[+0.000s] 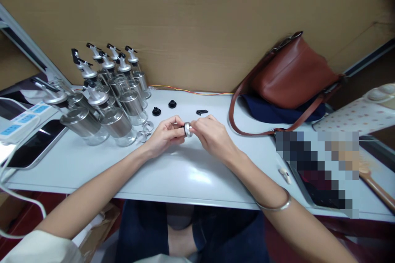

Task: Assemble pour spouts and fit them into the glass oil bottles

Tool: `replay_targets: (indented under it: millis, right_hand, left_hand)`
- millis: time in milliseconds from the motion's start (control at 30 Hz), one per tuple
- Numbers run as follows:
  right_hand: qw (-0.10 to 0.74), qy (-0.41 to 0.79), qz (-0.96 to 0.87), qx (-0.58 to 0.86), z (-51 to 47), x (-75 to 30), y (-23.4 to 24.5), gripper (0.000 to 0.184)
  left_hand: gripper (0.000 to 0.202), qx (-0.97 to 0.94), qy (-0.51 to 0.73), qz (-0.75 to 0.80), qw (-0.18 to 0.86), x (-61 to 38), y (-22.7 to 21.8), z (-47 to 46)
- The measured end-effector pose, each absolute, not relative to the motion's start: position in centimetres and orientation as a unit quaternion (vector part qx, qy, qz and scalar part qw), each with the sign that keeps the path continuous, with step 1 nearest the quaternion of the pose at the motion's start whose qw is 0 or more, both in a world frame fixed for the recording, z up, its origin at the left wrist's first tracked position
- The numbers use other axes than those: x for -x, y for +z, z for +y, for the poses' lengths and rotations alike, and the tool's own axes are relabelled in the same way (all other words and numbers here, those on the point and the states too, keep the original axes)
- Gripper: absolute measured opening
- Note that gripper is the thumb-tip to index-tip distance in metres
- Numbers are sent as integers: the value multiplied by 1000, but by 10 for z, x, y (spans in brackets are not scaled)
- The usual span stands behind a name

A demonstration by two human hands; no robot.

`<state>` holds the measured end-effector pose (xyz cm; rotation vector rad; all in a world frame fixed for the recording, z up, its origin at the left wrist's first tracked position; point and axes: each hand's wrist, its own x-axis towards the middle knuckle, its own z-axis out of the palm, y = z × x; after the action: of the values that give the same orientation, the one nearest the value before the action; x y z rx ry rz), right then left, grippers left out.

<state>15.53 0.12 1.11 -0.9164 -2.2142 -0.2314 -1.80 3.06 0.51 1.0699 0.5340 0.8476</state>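
Observation:
Over the middle of the table, my left hand [169, 133] pinches a small silver pourer cap with a black part [187, 129]. My right hand [212, 135] is closed on the cap's other side, its fingertips hiding part of it. Just behind my hands lie two black stoppers [156, 111] and a little bunch of thin black pieces [202, 111]. A few silver rings [148, 126] rest left of my left hand, close to the bottles. Several glass bottles with steel sleeves [115, 122] and silver pourer tops stand upright at the left.
A brown leather bag [296, 74] sits on dark blue cloth [249, 107] at the right. Beside it are a dotted white container [354, 111], a white earbud [285, 175] and a blurred-out patch. A phone [37, 144] and a power strip [24, 121] lie far left. Cardboard [191, 28] stands behind.

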Motion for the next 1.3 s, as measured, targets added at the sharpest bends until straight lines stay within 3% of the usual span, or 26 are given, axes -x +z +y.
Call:
replay_targets:
  millis: [133, 233, 433, 533, 733, 900, 1067, 1300]
  right_hand:
    - [339, -151, -865, 338, 2, -155, 12, 31]
    - [338, -77, -855, 387, 3, -153, 11, 31]
    - [336, 166, -784, 494, 0, -151, 15, 25]
    - [330, 225, -765, 504, -1, -151, 18, 26]
    - [340, 327, -735, 487, 5, -153, 14, 31]
    - [357, 431, -674, 482, 10, -153, 7, 33]
    - [379, 412, -654, 508, 6, -147, 6, 32]
    - [391, 227, -707, 544, -6, -139, 12, 28]
  left_hand:
    - [39, -431, 334, 240, 803, 19, 6, 31]
    - [38, -448, 360, 247, 780, 18, 4, 31]
    - [42, -575, 419, 272, 648, 15, -1, 29]
    - [38, -640, 409, 296, 579, 17, -2, 27]
    - [11, -776, 360, 325, 403, 22, -1, 22]
    - [11, -804, 365, 318, 344, 20, 1, 21]
    - [8, -783, 360, 331, 384, 20, -2, 25]
    - [34, -576, 401, 274, 657, 14, -3, 27]
